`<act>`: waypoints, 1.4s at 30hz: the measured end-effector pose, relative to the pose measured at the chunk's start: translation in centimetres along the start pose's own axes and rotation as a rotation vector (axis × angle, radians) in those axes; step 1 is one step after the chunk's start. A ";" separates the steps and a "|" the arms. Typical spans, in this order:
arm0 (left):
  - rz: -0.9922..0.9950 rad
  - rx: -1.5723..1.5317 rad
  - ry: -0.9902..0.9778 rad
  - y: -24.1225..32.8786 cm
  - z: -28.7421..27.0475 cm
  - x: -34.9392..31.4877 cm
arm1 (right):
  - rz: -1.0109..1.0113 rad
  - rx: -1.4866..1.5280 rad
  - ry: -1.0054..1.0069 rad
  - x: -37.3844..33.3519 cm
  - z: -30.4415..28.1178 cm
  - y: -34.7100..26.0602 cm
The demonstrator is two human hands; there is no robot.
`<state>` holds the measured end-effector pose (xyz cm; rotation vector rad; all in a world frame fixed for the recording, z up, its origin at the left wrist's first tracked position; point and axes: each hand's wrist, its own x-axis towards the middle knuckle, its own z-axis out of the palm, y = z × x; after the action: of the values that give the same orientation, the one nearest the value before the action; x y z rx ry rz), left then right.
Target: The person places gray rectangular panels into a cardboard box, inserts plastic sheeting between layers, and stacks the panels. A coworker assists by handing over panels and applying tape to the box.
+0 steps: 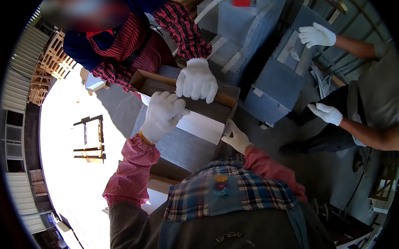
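Note:
A long cardboard box, white outside and brown inside, stands open-topped on a grey metal-like surface. My left hand, in a white knit glove, has its fingers curled over the box's near edge, left of its middle. At the near right corner, my right hand, gloved in white too, grips the box with thumb and fingers. Dark flat contents fill the box's inside. A co-worker's white-gloved hand rests over the far side, on the contents. What lies under my left palm is hidden.
On the right another person's gloved hands are held apart beside a stack of grey sheets. A taller stack carries a red tool. Wooden pallets stand far left; a wooden frame lies on bright ground.

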<state>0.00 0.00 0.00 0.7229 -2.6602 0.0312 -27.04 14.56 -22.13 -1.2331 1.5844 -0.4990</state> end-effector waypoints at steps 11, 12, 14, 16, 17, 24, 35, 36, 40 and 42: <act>-0.024 -0.042 0.054 0.1 1.4 0.1 | -0.378 0.955 0.122 -1.8 -3.1 -3.3; -0.017 -0.036 0.054 0.0 1.5 0.2 | -0.486 0.814 0.150 -1.6 -3.6 -3.4; -0.005 -0.024 0.055 -0.3 1.8 0.4 | -0.522 0.680 0.130 -0.5 -4.3 -4.1; 0.015 -0.027 0.075 -0.3 2.1 0.4 | -0.521 0.574 0.145 0.1 -4.5 -5.4; 0.024 -0.029 0.084 -0.3 2.2 0.5 | -0.502 0.536 0.172 0.3 -4.5 -6.0; 0.012 -0.036 0.098 0.1 2.0 0.2 | -0.224 0.695 0.081 -1.5 -5.8 -12.0; 0.020 0.071 0.319 1.0 3.8 0.1 | -0.517 0.358 0.243 -1.8 -5.0 -12.0; -0.003 0.087 0.315 1.1 4.3 -0.2 | -0.571 0.356 0.228 -1.8 -5.3 -11.4; -0.081 0.095 0.269 1.6 4.0 0.0 | -0.590 0.276 0.059 -3.3 -7.6 -10.5; -0.077 0.079 0.186 1.3 3.4 0.2 | -0.573 0.327 0.023 -3.5 -8.0 -10.2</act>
<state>-2.01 0.68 -3.03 0.8056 -2.4636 0.1750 -29.55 11.73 -9.29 -1.4160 1.0912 -1.0914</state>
